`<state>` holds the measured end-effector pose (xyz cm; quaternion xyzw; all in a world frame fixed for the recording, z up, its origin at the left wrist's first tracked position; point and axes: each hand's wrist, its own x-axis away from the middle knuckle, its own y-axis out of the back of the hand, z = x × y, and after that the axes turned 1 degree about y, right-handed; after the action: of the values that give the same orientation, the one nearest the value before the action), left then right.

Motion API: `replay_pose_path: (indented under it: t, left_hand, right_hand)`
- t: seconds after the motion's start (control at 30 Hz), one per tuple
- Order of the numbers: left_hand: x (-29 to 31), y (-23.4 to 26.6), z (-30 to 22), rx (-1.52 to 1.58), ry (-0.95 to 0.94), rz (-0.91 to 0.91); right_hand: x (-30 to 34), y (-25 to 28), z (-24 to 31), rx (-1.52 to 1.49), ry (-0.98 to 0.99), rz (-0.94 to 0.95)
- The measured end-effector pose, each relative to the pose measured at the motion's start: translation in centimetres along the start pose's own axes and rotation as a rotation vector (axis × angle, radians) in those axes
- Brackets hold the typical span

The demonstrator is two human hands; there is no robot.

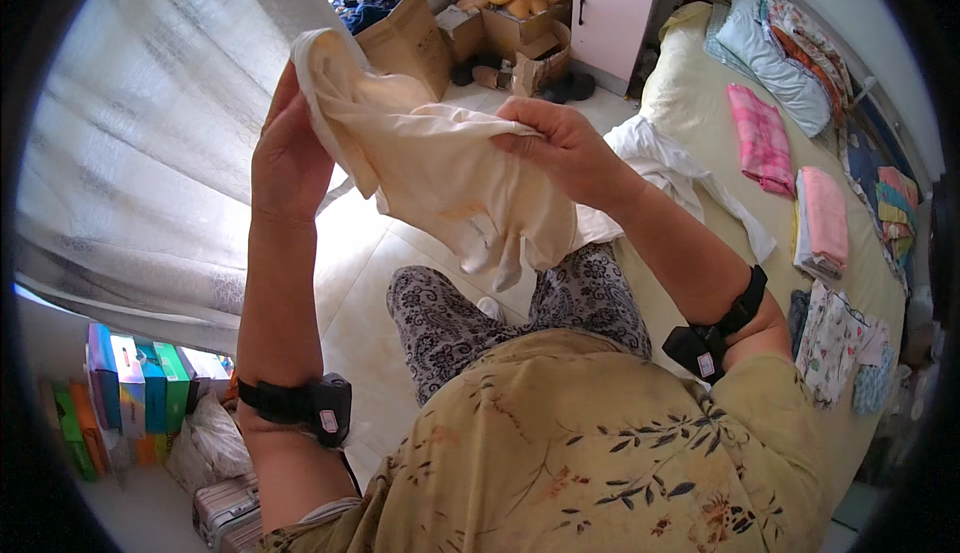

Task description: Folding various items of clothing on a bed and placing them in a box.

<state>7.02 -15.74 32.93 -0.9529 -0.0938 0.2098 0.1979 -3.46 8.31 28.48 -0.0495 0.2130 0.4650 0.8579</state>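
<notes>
While my right hand (562, 146) pinches the cream garment (430, 158) in midair before me, my left hand (292, 161) meets its other end, grip hidden, so I can't tell; a loose hold there could drop that end.

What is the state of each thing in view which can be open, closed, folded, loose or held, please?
Left hand: gripping the cream garment
Right hand: pinching the cream garment
Cream garment: unfolded, held up, hanging loosely
White garment: loose on the bed
Pink checked cloth: folded
Cabinet door: closed
Large cardboard box: open, with dark clothes inside
</notes>
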Motion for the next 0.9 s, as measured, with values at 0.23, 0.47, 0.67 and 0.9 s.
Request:
replay_pose_path:
  t: [0.23,0.47,0.67,0.9]
  left_hand:
    - [-1.2,2.7,0.7,0.098,0.315,-0.227]
    - [-1.5,3.1,-1.1,-0.459,-0.07,-0.322]
    - [-0.7,2.3,-1.7,-0.364,0.077,-0.321]
    - [-2.0,5.1,-1.6,-0.276,0.025,-0.287]
  right_hand:
    - [1.2,0.3,0.6,0.282,0.043,0.044]
    - [1.3,0.5,0.4,0.269,-0.014,-0.033]
    - [1.4,0.3,-0.2,0.322,-0.006,-0.002]
    - [0.4,0.7,-0.1,0.425,-0.006,-0.015]
